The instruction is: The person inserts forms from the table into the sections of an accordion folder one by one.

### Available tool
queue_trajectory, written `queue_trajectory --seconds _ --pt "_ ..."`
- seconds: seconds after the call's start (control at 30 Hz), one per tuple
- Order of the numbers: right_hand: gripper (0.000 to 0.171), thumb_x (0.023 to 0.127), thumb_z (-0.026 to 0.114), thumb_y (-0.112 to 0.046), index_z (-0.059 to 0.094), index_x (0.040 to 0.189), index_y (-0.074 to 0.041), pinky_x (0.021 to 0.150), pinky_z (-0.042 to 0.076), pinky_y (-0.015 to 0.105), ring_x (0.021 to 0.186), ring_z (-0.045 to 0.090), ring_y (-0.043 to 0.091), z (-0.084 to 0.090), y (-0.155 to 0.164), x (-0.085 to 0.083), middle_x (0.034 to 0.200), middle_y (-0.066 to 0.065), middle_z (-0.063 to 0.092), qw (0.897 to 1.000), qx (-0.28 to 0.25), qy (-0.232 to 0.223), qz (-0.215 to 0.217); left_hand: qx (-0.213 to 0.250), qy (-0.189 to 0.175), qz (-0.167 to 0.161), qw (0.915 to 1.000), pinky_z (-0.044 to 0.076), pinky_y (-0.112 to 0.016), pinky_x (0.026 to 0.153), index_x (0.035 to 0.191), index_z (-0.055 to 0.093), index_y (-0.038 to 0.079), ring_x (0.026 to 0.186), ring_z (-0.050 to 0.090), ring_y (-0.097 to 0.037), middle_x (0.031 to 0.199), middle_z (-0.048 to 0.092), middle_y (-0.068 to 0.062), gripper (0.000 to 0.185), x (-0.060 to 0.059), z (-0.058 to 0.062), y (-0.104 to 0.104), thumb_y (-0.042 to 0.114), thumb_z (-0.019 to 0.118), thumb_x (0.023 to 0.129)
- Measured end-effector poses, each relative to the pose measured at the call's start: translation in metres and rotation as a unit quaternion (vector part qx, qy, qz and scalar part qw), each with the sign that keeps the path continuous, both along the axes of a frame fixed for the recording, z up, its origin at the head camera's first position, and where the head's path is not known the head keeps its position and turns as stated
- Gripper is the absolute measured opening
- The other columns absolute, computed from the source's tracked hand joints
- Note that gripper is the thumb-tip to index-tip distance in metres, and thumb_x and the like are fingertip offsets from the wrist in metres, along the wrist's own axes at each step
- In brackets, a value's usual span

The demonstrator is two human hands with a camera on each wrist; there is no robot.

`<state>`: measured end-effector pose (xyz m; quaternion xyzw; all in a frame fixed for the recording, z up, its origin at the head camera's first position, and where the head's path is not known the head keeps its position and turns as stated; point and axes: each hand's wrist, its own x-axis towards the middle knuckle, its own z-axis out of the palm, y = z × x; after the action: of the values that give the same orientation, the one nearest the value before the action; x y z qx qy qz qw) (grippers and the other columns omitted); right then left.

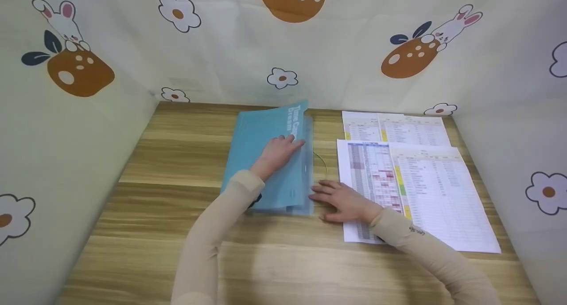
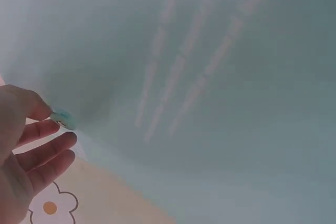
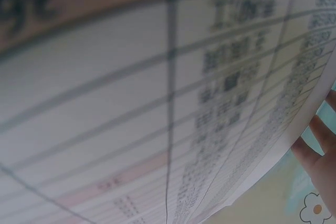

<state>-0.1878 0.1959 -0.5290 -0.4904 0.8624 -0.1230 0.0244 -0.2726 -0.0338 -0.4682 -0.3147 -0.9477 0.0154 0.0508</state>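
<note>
**Folder under my left hand, printed sheets under my right**

I am pressing my left hand (image 1: 278, 152) flat on the blue folder (image 1: 261, 154), fingers straight and reaching toward its right edge, not curled round anything. The folder is lying on the wooden table (image 1: 177, 163), between the table's middle and the papers, its top cover lifting slightly near the white lettering. From my left wrist the folder (image 2: 210, 77) is filling nearly the whole view as a pale blur, and only my fingers (image 2: 47, 150) are showing at the left edge; where they are meeting the plastic is hard to make out.

My right hand (image 1: 345, 201) is resting open, palm down, fingers spread just beside the folder's lower right corner, with the heel and wrist lying on the nearest printed sheet (image 1: 376, 181). I am gripping nothing with it. From my right wrist that sheet (image 3: 157, 129) is so close that its table lines are blurring, and only my fingertips (image 3: 320, 150) are peeking past its edge.

More sheets (image 1: 398, 127) are lying beyond, overlapping, their text too small to read. My sleeves are cut off at the bottom of the head view.
</note>
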Motion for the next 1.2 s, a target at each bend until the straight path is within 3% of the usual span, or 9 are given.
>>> queue_trajectory --seconds 0.2,0.37,0.57,0.73,0.9,1.2 --pt "0.058 0.080 0.054 -0.045 0.046 0.129 -0.016 0.096 0.023 0.045 0.124 0.026 0.030 0.001 0.000 0.000 0.134 0.007 0.038 1.000 -0.004 0.002 0.000 0.057 -0.042 0.033 0.9970 0.046 -0.040 0.067 0.123 0.049 0.015 0.076 0.056 -0.028 0.103 0.056 -0.012 0.038 -0.001 0.008 0.000 0.031 0.035 0.092" --pt "0.058 0.080 0.054 -0.045 0.045 0.130 -0.016 0.096 0.023 0.044 0.125 0.026 0.029 0.001 0.001 0.000 0.134 0.006 0.038 1.000 -0.002 0.003 -0.001 0.094 -0.087 0.074 0.9891 0.046 -0.042 0.068 0.124 0.046 0.011 0.077 0.057 -0.030 0.105 0.056 -0.016 0.057 0.005 0.017 0.008 0.050 0.044 0.084" --pt "0.059 0.080 0.054 -0.046 0.045 0.130 -0.016 0.096 0.024 0.045 0.125 0.025 0.028 0.001 0.001 0.000 0.135 0.005 0.038 1.000 -0.002 0.002 -0.001 0.101 -0.145 0.103 0.9787 0.045 -0.040 0.065 0.127 0.040 0.007 0.075 0.053 -0.026 0.100 0.056 -0.015 0.054 0.008 0.030 0.011 0.028 0.056 0.080" --pt "0.058 0.080 0.054 -0.045 0.046 0.129 -0.017 0.094 0.025 0.047 0.125 0.025 0.028 0.000 0.001 0.000 0.134 0.005 0.038 1.000 -0.008 0.001 -0.002 0.110 -0.168 0.105 0.9740 0.036 -0.030 0.051 0.132 0.034 0.004 0.057 0.040 -0.018 0.074 0.053 -0.008 0.055 0.008 0.040 0.007 0.014 0.050 0.080" --pt "0.057 0.080 0.054 -0.045 0.046 0.129 -0.018 0.092 0.027 0.049 0.125 0.026 0.028 -0.002 0.001 0.000 0.134 0.004 0.039 1.000 -0.003 0.005 -0.007 0.127 -0.179 0.110 0.9694 0.023 -0.028 0.042 0.138 0.024 0.005 0.044 0.024 -0.013 0.053 0.037 0.000 0.064 0.008 0.050 -0.001 0.009 0.045 0.078" --pt "0.057 0.080 0.054 -0.045 0.047 0.128 -0.017 0.093 0.027 0.047 0.124 0.028 0.029 -0.001 0.001 0.000 0.133 0.005 0.040 1.000 -0.011 0.014 0.000 0.185 -0.207 0.114 0.9539 0.025 -0.027 0.041 0.139 0.024 0.007 0.041 0.024 -0.013 0.050 0.034 0.001 0.062 0.008 0.066 -0.018 0.010 0.045 0.081"
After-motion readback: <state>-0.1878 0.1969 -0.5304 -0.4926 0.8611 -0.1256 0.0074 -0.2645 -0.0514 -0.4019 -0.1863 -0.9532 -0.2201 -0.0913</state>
